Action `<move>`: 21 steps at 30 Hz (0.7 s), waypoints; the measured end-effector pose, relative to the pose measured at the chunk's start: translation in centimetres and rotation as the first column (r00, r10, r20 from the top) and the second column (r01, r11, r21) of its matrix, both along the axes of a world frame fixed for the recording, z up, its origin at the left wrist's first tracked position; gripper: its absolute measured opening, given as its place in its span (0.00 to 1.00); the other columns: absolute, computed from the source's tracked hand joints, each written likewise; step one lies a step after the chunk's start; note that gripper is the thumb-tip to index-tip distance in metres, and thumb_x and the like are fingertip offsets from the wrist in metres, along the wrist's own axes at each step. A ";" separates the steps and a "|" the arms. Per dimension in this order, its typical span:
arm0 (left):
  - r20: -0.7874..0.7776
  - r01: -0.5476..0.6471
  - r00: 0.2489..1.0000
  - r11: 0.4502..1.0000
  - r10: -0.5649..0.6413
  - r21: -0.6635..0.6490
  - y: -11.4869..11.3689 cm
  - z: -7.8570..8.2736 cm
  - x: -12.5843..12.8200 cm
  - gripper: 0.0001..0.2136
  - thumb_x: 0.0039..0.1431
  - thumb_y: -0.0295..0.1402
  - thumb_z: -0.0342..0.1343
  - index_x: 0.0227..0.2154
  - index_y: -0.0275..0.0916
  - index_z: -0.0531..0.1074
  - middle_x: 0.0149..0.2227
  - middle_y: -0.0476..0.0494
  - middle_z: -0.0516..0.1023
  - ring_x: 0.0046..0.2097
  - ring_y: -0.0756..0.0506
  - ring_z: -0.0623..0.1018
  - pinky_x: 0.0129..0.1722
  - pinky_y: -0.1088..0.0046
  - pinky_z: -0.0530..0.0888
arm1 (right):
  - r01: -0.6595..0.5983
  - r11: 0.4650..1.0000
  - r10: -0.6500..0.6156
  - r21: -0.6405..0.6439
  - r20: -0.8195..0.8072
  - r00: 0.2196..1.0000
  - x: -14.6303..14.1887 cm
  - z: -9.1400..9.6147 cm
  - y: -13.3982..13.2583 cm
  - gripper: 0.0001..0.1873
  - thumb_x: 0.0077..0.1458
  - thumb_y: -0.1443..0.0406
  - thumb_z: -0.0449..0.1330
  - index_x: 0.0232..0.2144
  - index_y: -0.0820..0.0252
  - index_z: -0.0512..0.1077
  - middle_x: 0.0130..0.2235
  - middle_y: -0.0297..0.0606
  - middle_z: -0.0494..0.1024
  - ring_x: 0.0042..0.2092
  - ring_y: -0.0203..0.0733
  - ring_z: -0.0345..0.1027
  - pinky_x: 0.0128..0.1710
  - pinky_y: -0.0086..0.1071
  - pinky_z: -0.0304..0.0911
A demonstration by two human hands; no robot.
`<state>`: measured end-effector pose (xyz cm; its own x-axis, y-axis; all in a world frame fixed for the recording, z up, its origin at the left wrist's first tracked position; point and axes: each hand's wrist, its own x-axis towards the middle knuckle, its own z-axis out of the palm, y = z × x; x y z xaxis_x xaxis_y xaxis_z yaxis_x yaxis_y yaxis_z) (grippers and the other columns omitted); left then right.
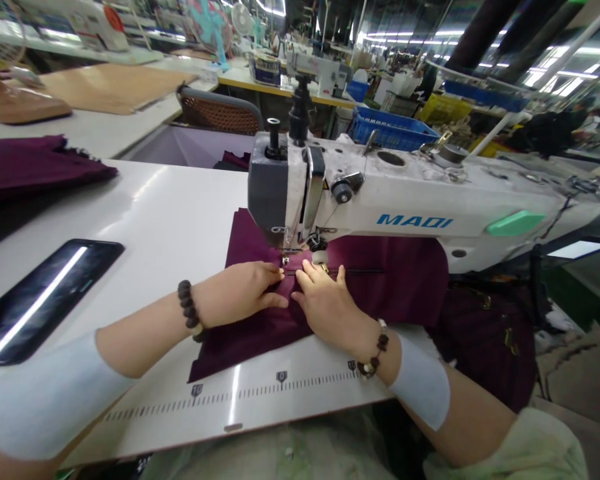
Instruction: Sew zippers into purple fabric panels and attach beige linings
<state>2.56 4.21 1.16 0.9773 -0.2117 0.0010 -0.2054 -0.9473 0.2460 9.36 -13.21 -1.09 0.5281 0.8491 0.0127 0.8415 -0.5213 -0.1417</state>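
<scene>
A purple fabric panel (400, 280) lies under the head of a white sewing machine (370, 180), with a dark zipper (363, 271) running across it. My left hand (245, 290) rests on the cloth just left of the presser foot (286, 259), fingers stretched toward it. Flat on the fabric to the right of the foot, my right hand (327, 297) has its fingers spread along the zipper line. A brass-coloured zipper pull (325, 267) shows by its fingertips. Each wrist wears a beaded bracelet. The needle tip is too small to make out.
A smartphone (50, 293) lies on the white table (165, 220) at left, with stacked purple fabric (40, 167) behind it. More dark purple pieces with zipper pulls (490, 340) hang at right. A blue crate (390, 130) stands beyond the machine.
</scene>
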 end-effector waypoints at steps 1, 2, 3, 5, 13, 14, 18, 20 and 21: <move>0.037 -0.019 0.999 0.999 0.017 0.043 -0.3 -0.6 -0.1 0.18 0.56 0.44 0.55 0.41 0.34 0.71 0.41 0.40 0.75 0.42 0.43 0.75 0.45 0.71 0.70 | 0.014 1.000 -0.014 0.012 0.000 1.000 -0.2 -0.4 0.1 0.19 0.62 0.61 0.46 0.54 0.62 0.59 0.60 0.48 0.57 0.61 0.52 0.47 0.54 0.64 0.44; 0.063 -0.026 0.998 0.996 0.021 0.084 -0.5 -1.2 -0.2 0.21 0.54 0.44 0.57 0.43 0.31 0.70 0.43 0.37 0.73 0.44 0.42 0.74 0.46 0.68 0.70 | 0.020 1.000 -0.020 0.021 -0.004 1.000 -0.4 -0.7 0.1 0.21 0.62 0.61 0.46 0.56 0.61 0.57 0.60 0.48 0.55 0.62 0.51 0.45 0.55 0.64 0.44; 0.086 -0.029 0.996 0.993 0.019 0.113 -0.8 -1.8 -0.4 0.24 0.52 0.45 0.59 0.45 0.29 0.68 0.44 0.34 0.72 0.46 0.40 0.73 0.47 0.66 0.69 | 0.017 1.000 -0.017 0.027 -0.008 1.000 -0.4 -1.0 0.1 0.22 0.62 0.61 0.46 0.57 0.60 0.55 0.61 0.47 0.54 0.62 0.51 0.43 0.55 0.63 0.44; 0.149 -0.059 0.988 0.990 0.040 0.131 -1.2 -2.7 -0.7 0.28 0.49 0.46 0.61 0.46 0.27 0.67 0.47 0.31 0.70 0.49 0.38 0.70 0.50 0.64 0.68 | -0.004 0.999 0.004 0.034 -0.005 1.000 -0.2 -1.5 -0.1 0.24 0.62 0.61 0.46 0.59 0.58 0.53 0.62 0.46 0.52 0.63 0.50 0.41 0.55 0.63 0.43; 0.169 -0.071 0.983 0.997 0.066 0.024 -0.9 -3.5 -0.3 0.27 0.50 0.48 0.58 0.45 0.31 0.67 0.47 0.33 0.69 0.47 0.39 0.71 0.49 0.61 0.70 | -0.066 0.997 0.065 0.045 0.002 0.998 0.8 -1.1 -0.6 0.22 0.62 0.62 0.47 0.58 0.58 0.55 0.61 0.46 0.55 0.63 0.50 0.42 0.55 0.64 0.43; 0.179 -0.066 0.982 0.998 0.063 0.012 -0.8 -3.6 -0.4 0.27 0.50 0.48 0.58 0.46 0.31 0.67 0.47 0.33 0.69 0.47 0.39 0.71 0.49 0.60 0.70 | -0.066 0.997 0.066 0.043 0.000 0.998 0.8 -1.2 -0.6 0.22 0.62 0.62 0.47 0.58 0.58 0.55 0.61 0.46 0.55 0.63 0.50 0.43 0.55 0.64 0.43; 0.192 -0.046 0.981 0.999 0.042 0.019 -0.7 -3.9 -0.5 0.29 0.50 0.48 0.58 0.48 0.31 0.66 0.47 0.33 0.68 0.47 0.39 0.70 0.49 0.60 0.70 | -0.065 0.997 0.066 0.032 -0.011 0.998 0.8 -1.6 -0.2 0.23 0.62 0.62 0.47 0.59 0.58 0.55 0.61 0.47 0.55 0.63 0.50 0.42 0.56 0.63 0.41; 0.194 -0.043 0.981 0.998 0.033 0.044 -0.6 -4.0 -0.6 0.31 0.48 0.49 0.59 0.48 0.28 0.65 0.46 0.32 0.68 0.46 0.38 0.69 0.48 0.60 0.70 | -0.063 0.998 0.064 0.020 -0.046 0.997 0.9 -0.8 -0.4 0.24 0.62 0.63 0.48 0.59 0.59 0.54 0.61 0.47 0.54 0.63 0.51 0.41 0.57 0.62 0.40; 0.196 -0.042 0.980 0.998 0.030 0.055 -0.6 -4.0 -0.6 0.31 0.48 0.49 0.59 0.48 0.27 0.65 0.46 0.32 0.68 0.46 0.38 0.69 0.48 0.61 0.70 | -0.081 0.997 0.082 0.016 -0.094 0.992 0.9 0.2 -0.8 0.24 0.61 0.63 0.48 0.59 0.60 0.54 0.61 0.48 0.53 0.63 0.51 0.41 0.58 0.60 0.41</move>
